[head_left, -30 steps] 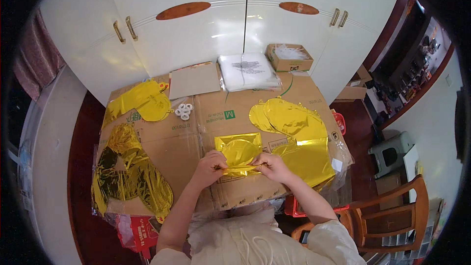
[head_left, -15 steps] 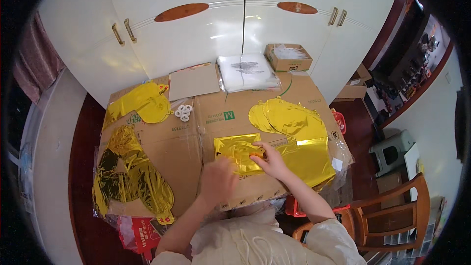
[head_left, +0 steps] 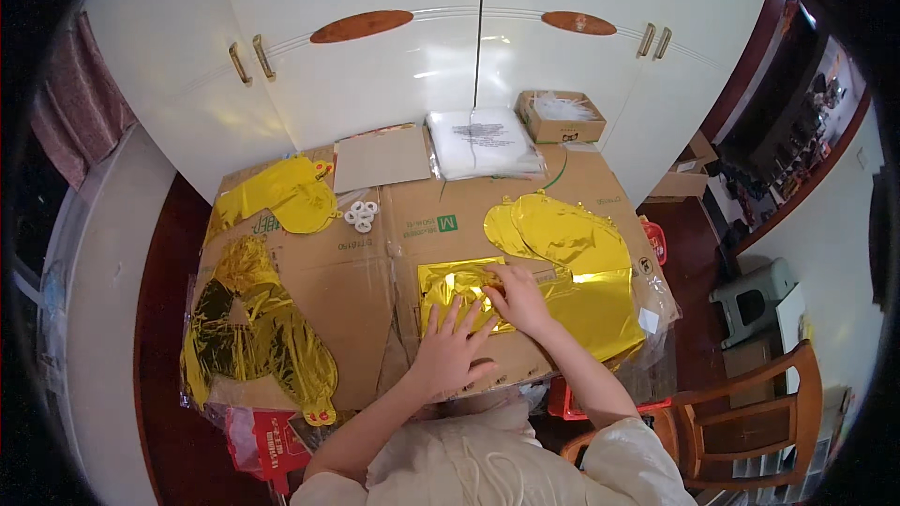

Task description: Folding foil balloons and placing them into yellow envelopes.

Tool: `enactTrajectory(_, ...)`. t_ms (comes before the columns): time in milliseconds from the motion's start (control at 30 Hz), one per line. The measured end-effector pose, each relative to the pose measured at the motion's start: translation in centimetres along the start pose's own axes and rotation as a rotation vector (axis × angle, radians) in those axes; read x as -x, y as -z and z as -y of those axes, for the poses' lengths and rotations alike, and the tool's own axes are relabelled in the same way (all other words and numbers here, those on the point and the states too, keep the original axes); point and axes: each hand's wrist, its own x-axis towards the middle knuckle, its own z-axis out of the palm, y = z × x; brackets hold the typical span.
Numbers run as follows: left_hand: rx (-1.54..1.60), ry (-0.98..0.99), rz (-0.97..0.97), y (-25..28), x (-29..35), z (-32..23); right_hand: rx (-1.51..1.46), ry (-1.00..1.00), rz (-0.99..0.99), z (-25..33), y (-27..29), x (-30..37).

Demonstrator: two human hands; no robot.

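White cupboard doors (head_left: 450, 66) with brass handles close off the far side, beyond a table covered in flattened brown cardboard (head_left: 356, 272). On it, the left hand (head_left: 448, 349) lies flat with fingers spread on a folded gold foil sheet (head_left: 459, 289), pressing it down. The right hand (head_left: 516, 298) rests on the same sheet just beside it, fingers curled at the foil's right edge; whether they pinch anything I cannot tell.

Right of the hands sits a stack of gold foil balloons (head_left: 572, 244). Far to the left lie crumpled gold balloons (head_left: 253, 328), with more gold foil (head_left: 281, 195) beyond them. Ahead of the hands are small white tape rolls (head_left: 361, 215), a clear bag of plastic sleeves (head_left: 483, 142), a plain cardboard sheet (head_left: 380, 157) and a small open brown box (head_left: 561, 115), its contents indistinct. A red package (head_left: 267, 436) is partly hidden under the table's near left edge.
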Motion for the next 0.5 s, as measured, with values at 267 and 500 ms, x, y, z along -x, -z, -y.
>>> enactTrajectory(267, -0.027, -0.017, 0.025, -0.09, -0.18, 0.12, -0.133, -0.1, 0.05, 0.19, 0.29, -0.04)
enactTrajectory(500, -0.004, -0.004, 0.006, -0.26, -0.17, 0.05, -0.123, -0.065, -0.035, -0.37, -0.21, 0.03)
